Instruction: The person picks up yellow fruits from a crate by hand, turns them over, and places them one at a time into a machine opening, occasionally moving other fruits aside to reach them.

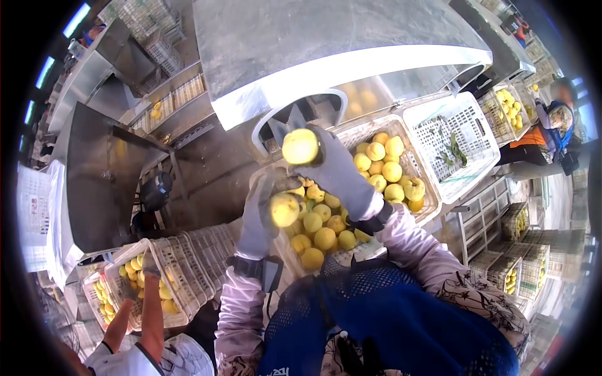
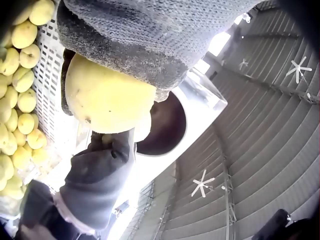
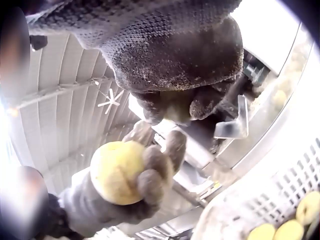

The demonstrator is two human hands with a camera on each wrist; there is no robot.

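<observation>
Both hands wear grey knit gloves with darker palms. My left hand [image 1: 256, 210] holds a yellow peach [image 1: 285, 210] in its curled fingers, over a crate of peaches. The same peach [image 2: 107, 97] fills much of the left wrist view, under the glove. Higher and to the right, my right hand [image 1: 337, 168] grips another yellow peach [image 1: 300, 146] in front of the round opening [image 1: 266, 135] of a metal machine. In the right wrist view, the right glove [image 3: 175, 55] mostly hides its own peach, and the left hand's peach [image 3: 117, 172] shows below.
Near my body stands a plastic crate of peaches [image 1: 324, 238]; a second peach crate [image 1: 431, 194] sits to its right. Beyond that is a white crate [image 1: 464, 103] with green leaves. Another person's arms [image 1: 152, 307] reach into a crate at lower left. A metal hood [image 1: 338, 31] overhangs the front.
</observation>
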